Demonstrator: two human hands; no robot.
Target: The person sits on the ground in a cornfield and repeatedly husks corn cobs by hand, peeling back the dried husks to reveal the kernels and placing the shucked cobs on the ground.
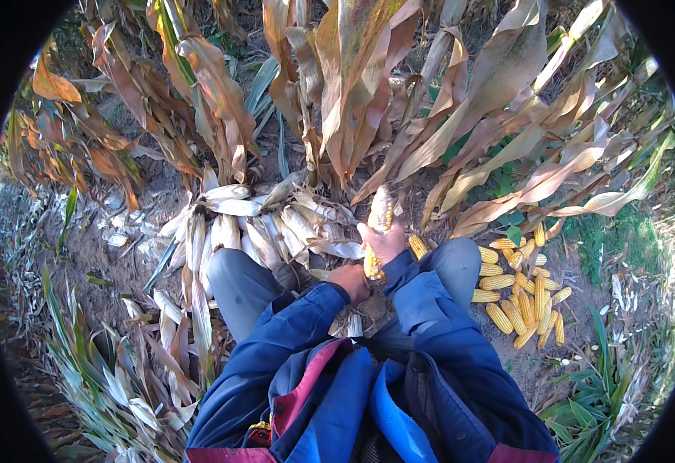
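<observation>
My right hand grips bare yellow corn; a pale-tipped ear rises above the fist, and yellow kernels show below it. Whether these are one ear or two is hidden by the fingers. Close to the lower end is my left hand, its fingers curled; what they may hold is hidden. Ahead of my left knee lies a heap of pale corn husks, fanned out on the soil. A single bare ear rests beside my right knee.
Husked yellow ears are piled on the ground to the right. Dry standing corn stalks line the far side. Cut leaves and husks lie at the lower left, with green leaves at the lower right. My bent knees flank the hands.
</observation>
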